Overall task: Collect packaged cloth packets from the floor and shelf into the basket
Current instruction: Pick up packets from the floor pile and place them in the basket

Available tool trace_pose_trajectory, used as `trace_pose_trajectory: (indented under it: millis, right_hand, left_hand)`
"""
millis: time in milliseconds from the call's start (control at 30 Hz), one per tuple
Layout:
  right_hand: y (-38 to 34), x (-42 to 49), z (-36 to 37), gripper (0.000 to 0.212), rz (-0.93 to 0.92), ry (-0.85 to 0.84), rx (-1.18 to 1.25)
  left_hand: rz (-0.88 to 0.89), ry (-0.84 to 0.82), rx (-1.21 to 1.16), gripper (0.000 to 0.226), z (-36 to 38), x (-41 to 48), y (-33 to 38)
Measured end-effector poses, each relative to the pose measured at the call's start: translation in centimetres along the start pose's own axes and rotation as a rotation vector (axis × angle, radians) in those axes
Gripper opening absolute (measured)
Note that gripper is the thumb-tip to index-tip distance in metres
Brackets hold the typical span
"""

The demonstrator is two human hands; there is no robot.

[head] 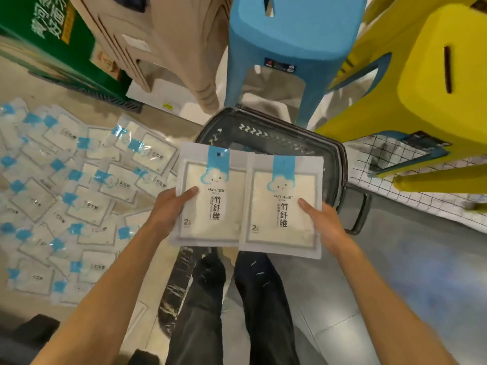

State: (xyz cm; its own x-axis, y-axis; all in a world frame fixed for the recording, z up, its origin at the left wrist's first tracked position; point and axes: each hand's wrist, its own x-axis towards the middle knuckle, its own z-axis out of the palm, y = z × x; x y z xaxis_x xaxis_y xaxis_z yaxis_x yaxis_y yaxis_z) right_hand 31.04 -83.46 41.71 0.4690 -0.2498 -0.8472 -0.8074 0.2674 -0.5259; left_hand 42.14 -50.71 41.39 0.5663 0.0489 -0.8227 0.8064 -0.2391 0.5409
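— Why held flat, side by side?
— Pinched thumb-on-top, left packet point(213, 201) in left hand point(171, 206), right packet point(282, 214) in right hand point(322, 219), basket point(263, 125) just beyond the fingertips; probably for dropping together

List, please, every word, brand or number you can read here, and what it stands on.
"yunlei": on the left packet and the right packet, under the cloud face.
"竹纤维": large, vertical, on both.
"2": lower left corner of both.
On the green carton: large characters, too blurred to read.
On the blue stool's sticker and the floor packets: too small or blurred.
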Motion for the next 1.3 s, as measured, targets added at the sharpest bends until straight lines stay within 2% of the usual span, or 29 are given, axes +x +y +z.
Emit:
trace_pose_trajectory:
  millis: [233,367,433,633,800,867,967,1000,1133,1233,1300]
  right_hand:
    - [4.4,6.4,-0.8,0.008,0.079,0.093,0.094]
    - [6.7,11.4,-1.2,0.033,0.111,0.109,0.147]
    - [7.6,14.7,-1.4,0.038,0.114,0.147,0.163]
    - [11.0,23.3,-0.6,0.032,0.147,0.198,0.228]
    - [14.2,29.5,0.3,0.03,0.194,0.229,0.286]
    - [15.8,31.9,0.5,0.032,0.202,0.229,0.285]
    - [17.4,35.6,1.1,0.04,0.209,0.259,0.236]
    - [17.7,36.4,1.4,0.039,0.211,0.269,0.213]
    - [18.8,38.6,2.4,0.033,0.162,0.393,0.207]
    - [20.1,39.7,3.2,0.035,0.108,0.469,0.128]
    - [20.8,40.2,3.5,0.032,0.091,0.515,0.04]
  left_hand:
    - [-0.065,-0.027,0.125,0.025,5.4,7.0,-2.6]
    - [-0.082,-0.036,0.153,0.026,7.6,12.9,-3.2]
    - [-0.065,-0.059,0.169,0.025,8.6,16.4,-3.2]
    - [-0.06,-0.071,0.182,0.023,11.6,25.8,-5.4]
    - [-0.089,-0.07,0.18,0.012,14.0,31.8,-8.8]
    - [-0.104,-0.058,0.179,0.03,14.2,34.3,-10.7]
    - [-0.116,-0.028,0.157,0.074,14.3,37.6,-13.3]
    - [-0.124,-0.012,0.186,0.081,14.5,38.2,-13.7]
    - [-0.117,0.093,0.288,0.077,14.3,41.0,-14.5]
    - [-0.075,0.076,0.406,0.103,14.0,42.5,-14.7]
    - [-0.049,0.079,0.433,0.09,14.3,42.4,-14.7]
